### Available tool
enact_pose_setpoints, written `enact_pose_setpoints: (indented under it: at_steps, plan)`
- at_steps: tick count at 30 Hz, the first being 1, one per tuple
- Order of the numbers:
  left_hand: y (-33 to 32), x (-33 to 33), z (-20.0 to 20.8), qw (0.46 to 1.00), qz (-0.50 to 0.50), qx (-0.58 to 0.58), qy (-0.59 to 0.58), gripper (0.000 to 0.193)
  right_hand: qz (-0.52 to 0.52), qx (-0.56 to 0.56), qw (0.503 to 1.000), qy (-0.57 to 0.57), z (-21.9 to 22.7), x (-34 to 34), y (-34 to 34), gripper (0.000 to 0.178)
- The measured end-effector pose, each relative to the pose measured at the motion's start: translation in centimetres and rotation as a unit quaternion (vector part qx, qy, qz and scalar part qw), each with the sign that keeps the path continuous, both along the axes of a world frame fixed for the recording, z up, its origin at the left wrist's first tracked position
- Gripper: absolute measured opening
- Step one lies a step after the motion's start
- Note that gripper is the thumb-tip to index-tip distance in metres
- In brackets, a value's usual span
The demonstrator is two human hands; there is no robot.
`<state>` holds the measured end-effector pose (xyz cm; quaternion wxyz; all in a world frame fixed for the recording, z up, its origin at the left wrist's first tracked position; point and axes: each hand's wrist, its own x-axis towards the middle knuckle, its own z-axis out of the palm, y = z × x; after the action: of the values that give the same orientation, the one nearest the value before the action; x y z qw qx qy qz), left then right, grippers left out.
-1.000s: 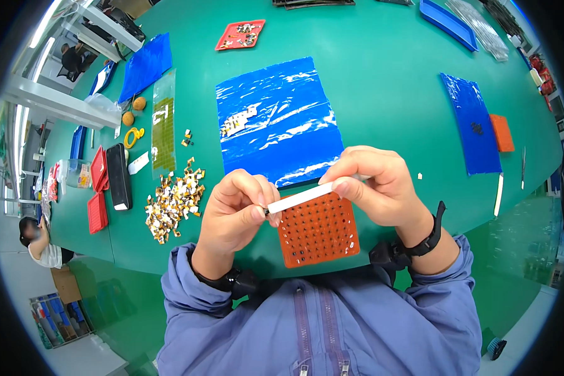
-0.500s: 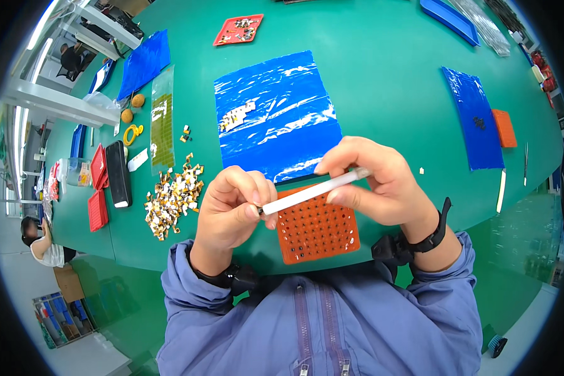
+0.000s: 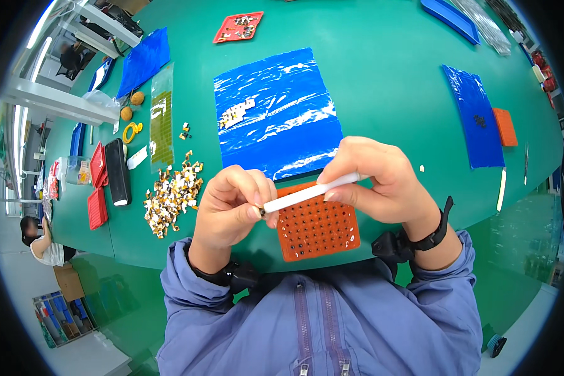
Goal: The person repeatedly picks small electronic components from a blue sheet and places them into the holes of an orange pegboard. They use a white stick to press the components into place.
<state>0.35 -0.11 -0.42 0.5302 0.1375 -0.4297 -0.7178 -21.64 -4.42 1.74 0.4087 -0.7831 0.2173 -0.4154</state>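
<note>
My right hand (image 3: 382,178) pinches a slim white pen-like stick (image 3: 297,197), tilted with its lower end toward the left. That end meets the fingertips of my left hand (image 3: 229,203), which are closed on a small dark piece (image 3: 261,212); its exact kind is too small to tell. Below both hands lies an orange tray (image 3: 319,232) with rows of dark dots, its far left part covered by the fingers. A heap of small white, yellow and black flexible parts (image 3: 172,197) lies left of my left hand. Beyond my hands, a blue sheet (image 3: 282,135) carries a cluster of small white parts (image 3: 237,114).
To the left are a black case (image 3: 117,172), red trays (image 3: 98,207), yellow tape (image 3: 131,132) and a clear strip with yellow-green squares (image 3: 161,125). A red tray of parts (image 3: 239,27) sits far off. Rightward lie another blue sheet (image 3: 476,119), an orange block (image 3: 505,127) and tweezers (image 3: 526,163).
My right fingers have shifted slightly along the white stick, so its right end shows less. My left hand keeps its pinch on the small dark piece, nearly still.
</note>
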Motion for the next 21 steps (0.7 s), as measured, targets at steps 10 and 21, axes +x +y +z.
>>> enact_pose_setpoints:
  at_steps: [10,21]
  plan:
    - [-0.06,0.01,0.1,1.0,-0.004,-0.014,-0.017,0.009,0.009,-0.025,1.0,0.005,-0.17,-0.02,-0.17,0.008]
    - [-0.28,0.12,0.07,0.998,0.004,-0.031,-0.05,0.011,0.029,0.009,0.999,0.02,-0.11,0.03,-0.08,0.006]
